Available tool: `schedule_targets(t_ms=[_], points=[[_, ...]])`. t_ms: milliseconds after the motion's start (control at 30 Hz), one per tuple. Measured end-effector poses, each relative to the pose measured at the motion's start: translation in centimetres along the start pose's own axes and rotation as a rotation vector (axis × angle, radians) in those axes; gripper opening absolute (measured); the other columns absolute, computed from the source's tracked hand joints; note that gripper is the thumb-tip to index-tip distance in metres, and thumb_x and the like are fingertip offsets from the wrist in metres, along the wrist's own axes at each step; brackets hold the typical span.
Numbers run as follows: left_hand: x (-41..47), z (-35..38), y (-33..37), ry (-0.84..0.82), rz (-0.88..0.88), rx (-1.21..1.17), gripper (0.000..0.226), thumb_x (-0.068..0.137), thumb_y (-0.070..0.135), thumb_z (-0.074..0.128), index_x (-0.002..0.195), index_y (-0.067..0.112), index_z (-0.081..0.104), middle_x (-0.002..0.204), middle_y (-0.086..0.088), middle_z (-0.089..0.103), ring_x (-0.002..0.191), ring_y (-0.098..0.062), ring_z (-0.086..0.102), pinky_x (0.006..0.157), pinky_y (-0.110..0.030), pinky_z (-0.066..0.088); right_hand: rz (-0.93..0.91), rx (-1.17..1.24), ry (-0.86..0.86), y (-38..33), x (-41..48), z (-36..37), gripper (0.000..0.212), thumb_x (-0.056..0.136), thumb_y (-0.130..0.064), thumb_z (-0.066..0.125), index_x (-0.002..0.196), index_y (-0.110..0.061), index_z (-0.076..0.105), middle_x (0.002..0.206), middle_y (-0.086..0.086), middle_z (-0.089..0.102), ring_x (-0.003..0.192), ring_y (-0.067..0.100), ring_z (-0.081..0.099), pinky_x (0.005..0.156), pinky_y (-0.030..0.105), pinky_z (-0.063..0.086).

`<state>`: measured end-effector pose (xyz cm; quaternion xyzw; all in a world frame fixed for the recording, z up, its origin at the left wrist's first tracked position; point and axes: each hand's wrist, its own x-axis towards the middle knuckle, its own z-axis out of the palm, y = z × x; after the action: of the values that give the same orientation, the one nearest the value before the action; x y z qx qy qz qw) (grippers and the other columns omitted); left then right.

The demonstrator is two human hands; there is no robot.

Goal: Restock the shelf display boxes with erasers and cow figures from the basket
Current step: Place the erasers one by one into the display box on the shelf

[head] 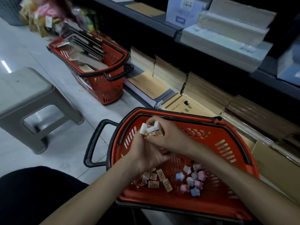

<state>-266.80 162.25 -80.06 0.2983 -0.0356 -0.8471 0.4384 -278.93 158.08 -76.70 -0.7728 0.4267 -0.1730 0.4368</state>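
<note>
Where the shelf (154, 20) runs along the far right, stacked paper goods fill it; I cannot tell which are display boxes. Grey stool (24, 91) at left, second basket (107, 90) with books beyond. Red basket (227, 143) sits between person and shelf. Left hand (146, 155) and right hand (168, 137) meet over it, fingers of both curled round the held erasers (151, 129), long axes tilted up-left. Loose erasers (154, 177) and cow figures (193, 179) lie below. Shelf lies up-right, right hand nearer; the basket's far rim is in the way.

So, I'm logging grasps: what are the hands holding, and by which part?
A bunch of erasers, gripped by their printed sleeves between the left hand and right hand. The white ends stick out free above the basket.
</note>
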Motion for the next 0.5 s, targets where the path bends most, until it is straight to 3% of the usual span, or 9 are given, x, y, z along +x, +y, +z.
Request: schedule_targets(t_ms=[100, 167, 267, 333, 400, 500], points=[[-0.1, 0.5, 0.4, 0.036, 0.054, -0.007, 0.043, 0.101, 0.042, 0.04, 0.103, 0.009, 0.068, 0.097, -0.012, 0.072, 0.087, -0.025, 0.071, 0.073, -0.037, 0.059, -0.008, -0.249, -0.051, -0.5, -0.3, -1.0, 0.03, 0.088, -0.026, 0.07, 0.111, -0.035, 0.053, 0.101, -0.011, 0.06, 0.088, 0.008, 0.06, 0.071, 0.039, 0.056], [-0.1, 1.0, 0.4, 0.059, 0.059, -0.001, 0.046, 0.1, 0.046, 0.042, 0.102, 0.008, 0.069, 0.094, -0.011, 0.071, 0.083, -0.024, 0.07, 0.074, -0.036, 0.056, 0.004, -0.315, -0.09, -0.5, -0.7, -1.6, 0.033, 0.087, -0.027, 0.069, 0.112, -0.034, 0.05, 0.106, -0.011, 0.054, 0.091, 0.006, 0.055, 0.069, 0.033, 0.05], [0.0, 2.3, -0.2, 0.066, 0.057, 0.0, 0.048, 0.098, 0.05, 0.049, 0.106, 0.008, 0.071, 0.102, -0.011, 0.071, 0.089, -0.024, 0.069, 0.078, -0.036, 0.052, 0.019, -0.485, -0.076, -0.4, -1.5, -2.1, 0.04, 0.086, -0.04, 0.066, 0.119, -0.033, 0.046, 0.111, -0.01, 0.047, 0.103, 0.01, 0.043, 0.08, 0.03, 0.042], [-0.2, 3.3, -0.8, 0.077, 0.061, -0.028, 0.048, 0.098, 0.049, 0.052, 0.107, 0.007, 0.073, 0.103, -0.011, 0.072, 0.09, -0.023, 0.07, 0.076, -0.034, 0.055, 0.039, -0.591, -0.034, -0.5, -2.2, -2.7, 0.057, 0.084, -0.053, 0.063, 0.134, -0.035, 0.042, 0.119, -0.011, 0.043, 0.111, 0.011, 0.036, 0.091, 0.034, 0.04], [-0.7, 4.3, -1.5, 0.087, 0.068, -0.049, 0.048, 0.098, 0.049, 0.053, 0.109, 0.006, 0.073, 0.103, -0.011, 0.073, 0.088, -0.024, 0.072, 0.072, -0.034, 0.058, 0.029, -0.598, 0.015, -0.9, -3.1, -3.5, 0.073, 0.077, -0.062, 0.065, 0.14, -0.039, 0.038, 0.125, -0.012, 0.042, 0.117, 0.012, 0.035, 0.099, 0.037, 0.04], [-1.9, 5.9, -2.6, 0.128, 0.09, -0.093, 0.042, 0.097, 0.043, 0.059, 0.108, 0.004, 0.072, 0.097, -0.013, 0.074, 0.081, -0.025, 0.075, 0.067, -0.034, 0.061, 0.009, -0.435, 0.078, -2.4, -5.2, -4.8, 0.075, 0.069, -0.058, 0.08, 0.132, -0.04, 0.045, 0.121, -0.016, 0.046, 0.114, 0.007, 0.04, 0.096, 0.028, 0.041]])
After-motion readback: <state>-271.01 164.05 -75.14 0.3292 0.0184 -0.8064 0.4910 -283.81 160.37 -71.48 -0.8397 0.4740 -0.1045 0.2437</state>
